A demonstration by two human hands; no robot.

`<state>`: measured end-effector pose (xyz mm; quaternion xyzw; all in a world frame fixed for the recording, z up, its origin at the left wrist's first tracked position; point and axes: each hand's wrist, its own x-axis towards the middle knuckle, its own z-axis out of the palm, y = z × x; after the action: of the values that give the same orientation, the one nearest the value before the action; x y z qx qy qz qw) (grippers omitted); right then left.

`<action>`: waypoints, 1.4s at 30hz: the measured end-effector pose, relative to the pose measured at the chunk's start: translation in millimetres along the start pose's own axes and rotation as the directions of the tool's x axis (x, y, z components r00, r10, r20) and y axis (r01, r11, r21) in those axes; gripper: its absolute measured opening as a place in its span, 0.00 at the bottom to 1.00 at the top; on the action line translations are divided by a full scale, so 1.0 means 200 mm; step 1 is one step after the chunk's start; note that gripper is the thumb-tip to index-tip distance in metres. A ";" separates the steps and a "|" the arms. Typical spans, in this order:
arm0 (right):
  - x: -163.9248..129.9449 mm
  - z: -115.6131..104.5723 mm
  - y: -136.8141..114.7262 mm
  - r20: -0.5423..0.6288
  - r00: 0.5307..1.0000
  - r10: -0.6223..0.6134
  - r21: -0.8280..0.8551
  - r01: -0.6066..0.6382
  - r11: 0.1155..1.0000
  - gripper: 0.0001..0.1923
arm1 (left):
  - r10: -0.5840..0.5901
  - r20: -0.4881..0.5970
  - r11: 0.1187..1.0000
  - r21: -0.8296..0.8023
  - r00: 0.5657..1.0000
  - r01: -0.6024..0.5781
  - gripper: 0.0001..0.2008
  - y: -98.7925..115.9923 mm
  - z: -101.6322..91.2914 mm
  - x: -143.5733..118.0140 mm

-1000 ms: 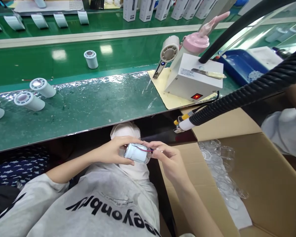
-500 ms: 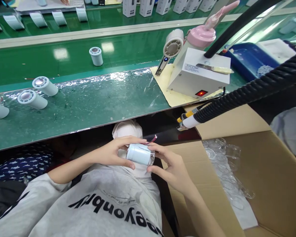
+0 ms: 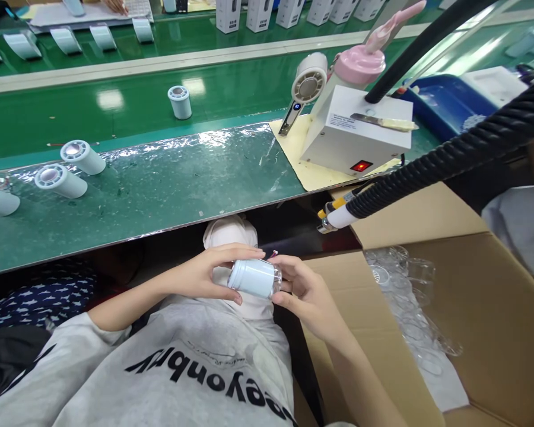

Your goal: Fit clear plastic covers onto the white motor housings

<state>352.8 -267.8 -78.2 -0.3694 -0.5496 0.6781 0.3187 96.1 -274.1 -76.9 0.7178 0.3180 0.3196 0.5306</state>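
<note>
This is a factory assembly line. A long green conveyor belt [image 3: 129, 104] runs past the desk [image 3: 160, 184], carrying one pale cylinder housing [image 3: 180, 102]; more identical housings [image 3: 61, 181] lie on the desk just beside the belt. Beyond the belt stands a row of boxed products [image 3: 258, 13]. On the desk's right end sits a white bench machine [image 3: 356, 139], and below it a cardboard carton [image 3: 493, 332] holds clear plastic parts [image 3: 409, 308].

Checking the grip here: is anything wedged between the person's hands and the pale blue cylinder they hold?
Nothing visible. The left hand and right hand both grip the pale blue cylinder directly; only its thin red wire pokes out above the right fingers.
</note>
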 end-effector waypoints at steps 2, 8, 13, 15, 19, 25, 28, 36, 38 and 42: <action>0.00 0.00 0.00 0.008 1.000 0.030 0.044 -0.030 0.999 0.25 | 0.014 0.002 1.000 0.009 1.000 -0.014 0.40 0.00 0.00 0.00; 0.03 0.01 -0.01 0.013 0.994 0.104 0.103 -0.105 0.989 0.25 | 0.065 0.001 0.998 0.020 0.998 -0.065 0.41 -0.01 0.00 0.00; 0.04 0.04 0.01 0.033 0.982 0.184 0.211 -0.187 0.959 0.28 | 0.081 0.009 0.997 0.016 0.997 -0.081 0.41 -0.02 0.00 0.00; 0.04 0.05 0.02 0.062 0.968 0.244 0.252 -0.252 0.934 0.30 | 0.096 0.010 0.995 0.004 0.995 -0.096 0.41 -0.02 0.00 0.00; 0.04 0.07 0.03 0.143 0.929 0.341 0.335 -0.369 0.867 0.33 | 0.118 0.010 0.993 -0.027 0.993 -0.117 0.40 -0.02 0.01 0.00; 0.05 0.08 0.03 0.228 0.880 0.416 0.409 -0.474 0.780 0.38 | 0.155 0.016 0.988 -0.017 0.988 -0.155 0.39 -0.01 0.01 0.00; 0.05 0.08 0.03 0.277 0.850 0.448 0.396 -0.526 0.753 0.40 | 0.125 0.007 0.992 -0.001 0.992 -0.125 0.37 -0.01 0.01 0.00; 0.01 0.08 0.07 0.171 0.950 0.260 0.196 -0.291 0.936 0.41 | -0.150 -0.055 0.979 -0.151 0.987 0.140 0.32 0.07 0.04 -0.02; -0.01 0.06 0.08 0.064 0.998 0.015 0.047 -0.018 0.999 0.39 | -0.214 -0.066 0.954 -0.229 0.975 0.194 0.32 0.08 0.05 -0.02; -0.03 0.01 0.09 0.168 0.850 -0.500 -0.389 0.523 0.758 0.36 | -0.285 -0.041 0.916 -0.307 0.958 0.260 0.32 0.10 0.06 -0.02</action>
<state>353.2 -278.1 -94.1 -0.2469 -0.7706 0.4401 0.3893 104.9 -288.4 -61.3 0.5638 0.3853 0.3171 0.6581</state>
